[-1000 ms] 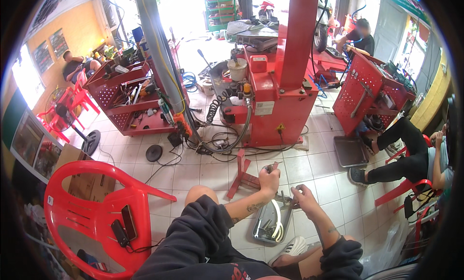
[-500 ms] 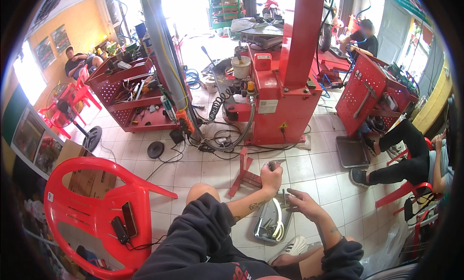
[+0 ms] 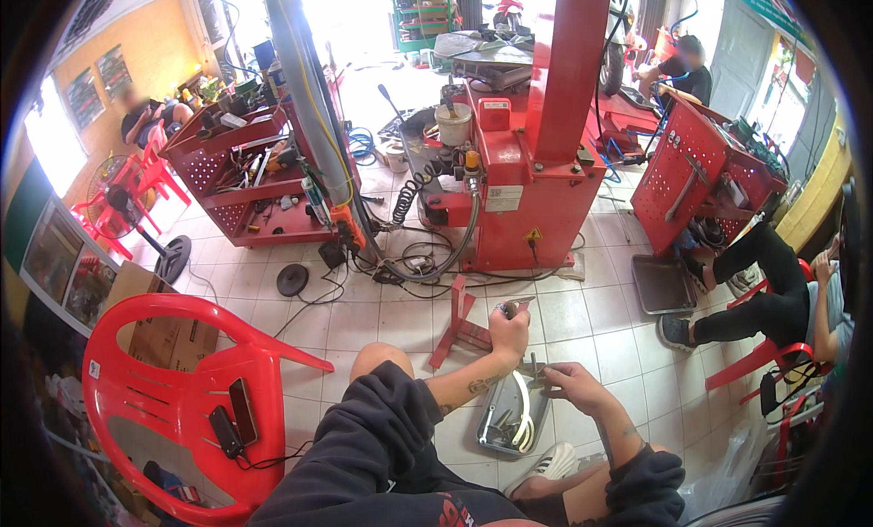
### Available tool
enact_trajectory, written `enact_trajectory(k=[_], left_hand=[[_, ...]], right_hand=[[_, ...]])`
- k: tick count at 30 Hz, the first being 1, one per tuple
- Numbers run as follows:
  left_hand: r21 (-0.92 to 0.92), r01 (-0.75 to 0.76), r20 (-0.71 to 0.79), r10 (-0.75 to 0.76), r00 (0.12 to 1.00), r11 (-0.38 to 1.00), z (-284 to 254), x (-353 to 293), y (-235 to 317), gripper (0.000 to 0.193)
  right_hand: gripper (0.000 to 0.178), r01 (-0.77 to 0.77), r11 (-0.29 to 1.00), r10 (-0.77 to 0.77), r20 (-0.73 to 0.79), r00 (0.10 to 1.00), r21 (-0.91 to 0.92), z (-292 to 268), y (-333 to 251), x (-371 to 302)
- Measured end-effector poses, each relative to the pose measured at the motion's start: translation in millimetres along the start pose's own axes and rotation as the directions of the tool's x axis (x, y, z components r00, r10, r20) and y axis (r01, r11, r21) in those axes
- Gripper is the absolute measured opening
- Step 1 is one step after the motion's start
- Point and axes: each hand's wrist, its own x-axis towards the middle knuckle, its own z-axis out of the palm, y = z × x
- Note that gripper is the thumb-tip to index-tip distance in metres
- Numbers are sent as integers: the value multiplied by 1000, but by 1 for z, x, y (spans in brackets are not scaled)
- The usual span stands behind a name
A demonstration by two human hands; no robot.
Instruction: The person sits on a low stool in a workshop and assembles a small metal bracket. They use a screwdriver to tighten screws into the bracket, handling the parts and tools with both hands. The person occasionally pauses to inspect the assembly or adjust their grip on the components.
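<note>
My left hand (image 3: 510, 334) is closed around a small dark metal part, whose pointed end (image 3: 525, 301) sticks out above the fist; its kind is not clear. To the right, my right hand (image 3: 578, 387) has its thumb and fingers drawn together in a pinch. What lies between those fingertips, if anything, is too small to make out. Just left of them stands a thin metal rod (image 3: 535, 363), and I cannot tell whether they touch it. Under both hands, a dark shallow tray (image 3: 485, 439) on the floor holds metal parts and a curved cream-white strip (image 3: 525, 416).
Ahead, a red metal stand (image 3: 459, 327) sits before a big red machine (image 3: 523, 218) with hoses and cables. A red plastic chair (image 3: 155, 381) bearing two dark devices is at left. Another tray (image 3: 664, 286), red tool carts (image 3: 245, 195) and a seated person's legs (image 3: 755, 295) surround the area.
The fingers of my right hand, spread apart before, have come together into a pinch. My left hand keeps its grip and has barely shifted.
</note>
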Motion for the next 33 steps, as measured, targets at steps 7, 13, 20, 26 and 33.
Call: enact_trajectory(k=[7,13,20,26,33], left_hand=[[-37,12,-6,-12,1000,999,0,-4,6,10],[9,15,50,-15,999,1000,2,-3,-2,12],[-58,50,40,-48,998,997,2,-4,6,9],[-52,-4,33,5,999,999,2,-10,8,9],[-17,27,46,-26,999,999,1,-8,7,8]], right_hand=[[25,-7,999,6,7,1000,46,6,7,4],[19,-62,992,66,-36,997,107,6,14,12],[17,-48,986,40,56,998,159,-6,8,11],[15,-52,992,54,-10,999,118,5,12,9],[17,-63,983,50,78,996,172,-9,14,12]])
